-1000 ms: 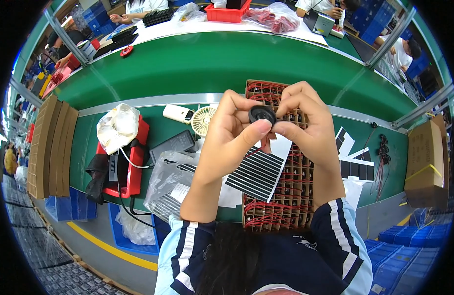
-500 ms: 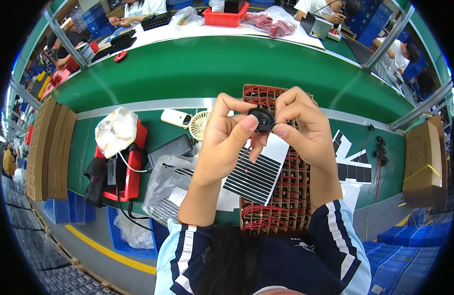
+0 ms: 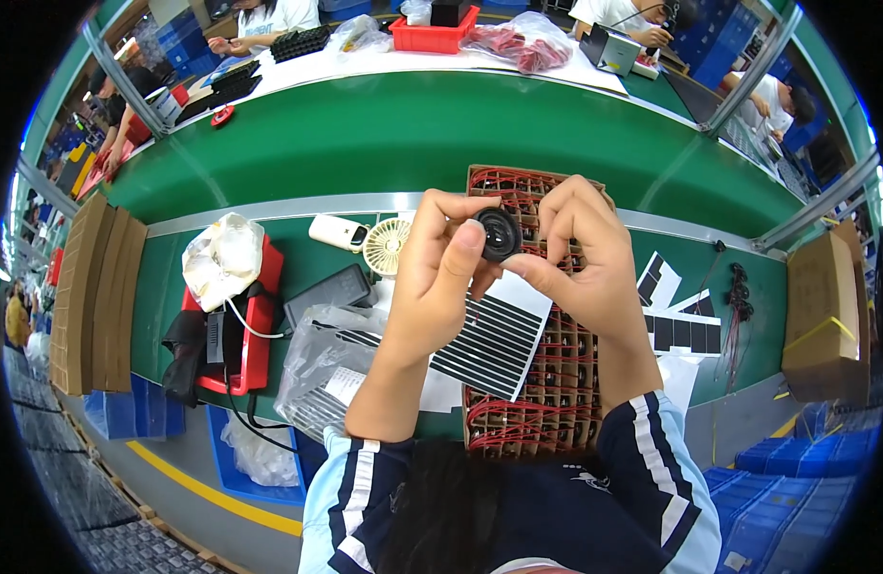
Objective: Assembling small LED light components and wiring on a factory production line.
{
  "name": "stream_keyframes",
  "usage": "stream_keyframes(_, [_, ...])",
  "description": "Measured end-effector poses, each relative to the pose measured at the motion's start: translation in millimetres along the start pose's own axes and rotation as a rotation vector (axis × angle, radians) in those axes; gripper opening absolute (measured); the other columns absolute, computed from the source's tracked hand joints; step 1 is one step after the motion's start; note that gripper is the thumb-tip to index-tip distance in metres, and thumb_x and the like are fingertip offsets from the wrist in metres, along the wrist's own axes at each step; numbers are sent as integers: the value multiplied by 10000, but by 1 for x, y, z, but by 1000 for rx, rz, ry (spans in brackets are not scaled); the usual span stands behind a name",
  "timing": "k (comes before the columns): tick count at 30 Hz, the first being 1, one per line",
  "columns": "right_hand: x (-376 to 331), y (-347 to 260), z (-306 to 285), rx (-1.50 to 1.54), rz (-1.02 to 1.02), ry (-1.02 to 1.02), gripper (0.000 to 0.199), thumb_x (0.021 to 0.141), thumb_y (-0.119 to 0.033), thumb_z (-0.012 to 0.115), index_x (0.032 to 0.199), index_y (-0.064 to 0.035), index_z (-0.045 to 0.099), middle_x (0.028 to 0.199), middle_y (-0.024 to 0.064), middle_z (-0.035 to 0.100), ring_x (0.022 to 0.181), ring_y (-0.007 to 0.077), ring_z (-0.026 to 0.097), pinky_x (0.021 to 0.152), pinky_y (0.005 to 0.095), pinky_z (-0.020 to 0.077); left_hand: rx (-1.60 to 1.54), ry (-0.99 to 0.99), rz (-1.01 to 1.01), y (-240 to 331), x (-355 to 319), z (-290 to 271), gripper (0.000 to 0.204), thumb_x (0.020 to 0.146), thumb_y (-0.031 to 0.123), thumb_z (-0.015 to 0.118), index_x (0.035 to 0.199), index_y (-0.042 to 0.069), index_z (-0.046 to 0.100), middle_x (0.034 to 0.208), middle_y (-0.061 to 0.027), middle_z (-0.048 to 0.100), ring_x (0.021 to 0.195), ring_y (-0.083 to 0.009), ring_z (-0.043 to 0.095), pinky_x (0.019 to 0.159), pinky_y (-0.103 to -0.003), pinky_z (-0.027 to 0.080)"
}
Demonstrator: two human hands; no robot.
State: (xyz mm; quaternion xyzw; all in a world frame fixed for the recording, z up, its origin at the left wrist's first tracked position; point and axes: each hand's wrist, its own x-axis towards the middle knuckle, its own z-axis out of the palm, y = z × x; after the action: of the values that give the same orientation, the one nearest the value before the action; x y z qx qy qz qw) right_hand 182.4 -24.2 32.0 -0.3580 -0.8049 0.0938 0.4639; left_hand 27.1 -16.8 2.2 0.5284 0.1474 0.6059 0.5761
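Green tabletop (image 3: 762, 330) runs beneath everything, its far edge capped by a pale metal rail (image 3: 288, 206), with other people at work beyond. Held up above it, over the left side of a gridded box (image 3: 585, 373) near the far edge, is a black round part (image 3: 500, 235), ringed face showing. The left hand (image 3: 437, 277) pinches it by the rim between thumb and fingers; the right hand (image 3: 592, 253) has its thumb at the lower right rim, fingers curled, and I cannot tell whether it grips anything.

The part looks light and stiff, probably smooth enough to slip under a careless pinch; the outer rim seems the safest hold, as the face may mark or dent.

Toward the tabletop's left edge, a red bin (image 3: 275, 263), a plastic bag (image 3: 312, 362) and a small fan (image 3: 388, 246) crowd movement. A striped sheet (image 3: 494, 344) lies below the hands. Green surface shows between the dark cables (image 3: 740, 287) and the right edge, likely the easier side for moving.
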Motion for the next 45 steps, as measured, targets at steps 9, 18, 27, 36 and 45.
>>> stream_keyframes(9, [2, 7, 12, 211, -77, -63, 461, 693, -244, 694, 1057, -14, 531, 981, 105, 557, 868, 230, 527, 778, 323, 402, -314, 20, -146, -1, 0, 6, 358, 898, 274, 436, 1160, 93, 272, 729, -49, 488, 433, -39, 337, 400, -162, 266])
stream_keyframes(18, [4, -1, 8, 135, -121, -107, 410, 686, -186, 668, 1034, 5, 564, 975, 99, 591, 911, 257, 515, 825, 359, 357, -528, -204, -280, 4, 8, -9, 394, 900, 255, 419, 1212, 55, 284, 826, -73, 513, 507, -84, 463, 403, -165, 330])
stream_keyframes(27, [-6, -7, 27, 98, -55, 75, 505, 637, -187, 737, 1062, -30, 514, 1041, 118, 549, 936, 251, 517, 812, 351, 394, -86, 36, -25, 4, -7, 0, 273, 895, 90, 383, 1155, 52, 308, 934, -58, 507, 805, -38, 482, 669, -161, 393])
stream_keyframes(36, [2, -4, 17, 144, -121, -33, 387, 683, -163, 678, 1025, -13, 578, 1024, 112, 584, 904, 268, 516, 814, 355, 402, -204, -134, -239, 16, 3, -11, 265, 914, 187, 351, 1130, 34, 359, 680, -14, 454, 452, -31, 363, 405, -156, 292])
stream_keyframes(45, [4, -8, 22, 60, -117, 27, 460, 652, -168, 697, 1061, -10, 559, 1021, 119, 580, 917, 268, 525, 803, 340, 415, -147, 25, -44, 7, -3, -4, 270, 904, 105, 372, 1153, 62, 280, 894, -60, 514, 611, -25, 425, 517, -138, 340])
